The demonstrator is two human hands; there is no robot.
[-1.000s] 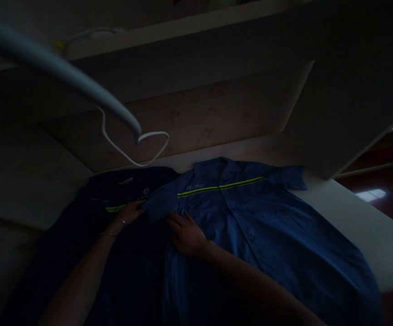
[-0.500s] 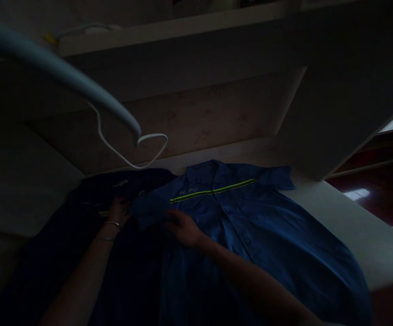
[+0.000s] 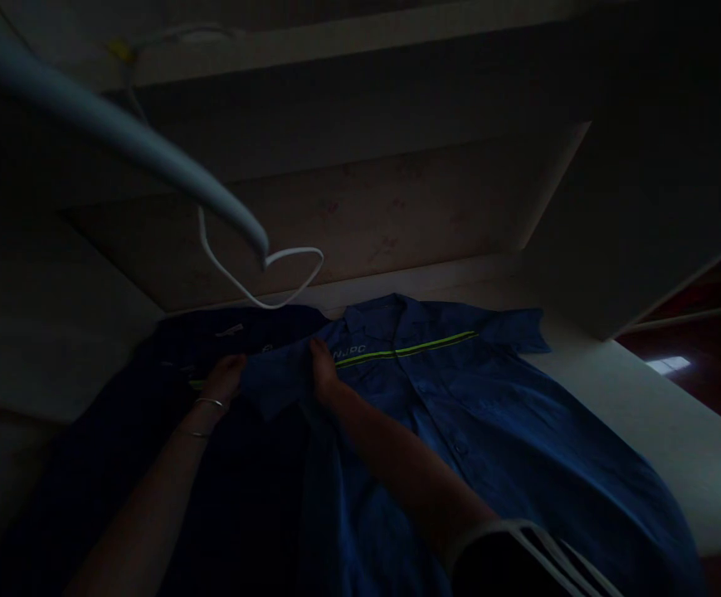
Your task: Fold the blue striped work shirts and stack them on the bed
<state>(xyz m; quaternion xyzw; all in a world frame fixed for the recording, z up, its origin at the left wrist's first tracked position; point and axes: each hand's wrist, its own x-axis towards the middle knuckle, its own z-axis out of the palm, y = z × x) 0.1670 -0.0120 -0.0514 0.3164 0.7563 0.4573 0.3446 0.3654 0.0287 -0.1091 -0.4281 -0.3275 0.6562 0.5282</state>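
Note:
A blue short-sleeved shirt (image 3: 435, 398) lies face up, with lettering and a yellow-green stripe across its chest. My left hand (image 3: 224, 380), with bangles on the wrist, is closed on the cuff end of the sleeve (image 3: 276, 377) on the left. At that sleeve's shoulder end, my right hand (image 3: 324, 371) grips the cloth beside the lettering. The sleeve stretches between both hands. Under it and to the left lies a darker navy garment (image 3: 254, 506), its details mostly lost in the dark.
A pale curved bar (image 3: 167, 166) hangs across the upper left, close to the camera. A thin white loop (image 3: 291, 298) shows at its end. Behind the shirts stands a flower-patterned panel (image 3: 360, 215) below a shelf edge (image 3: 348, 50). The pale surface (image 3: 659, 439) extends right.
My right hand has moved up to the shoulder of the shirt and closed on it. My left hand has shifted slightly right and up onto the sleeve end, which is now pulled straighter.

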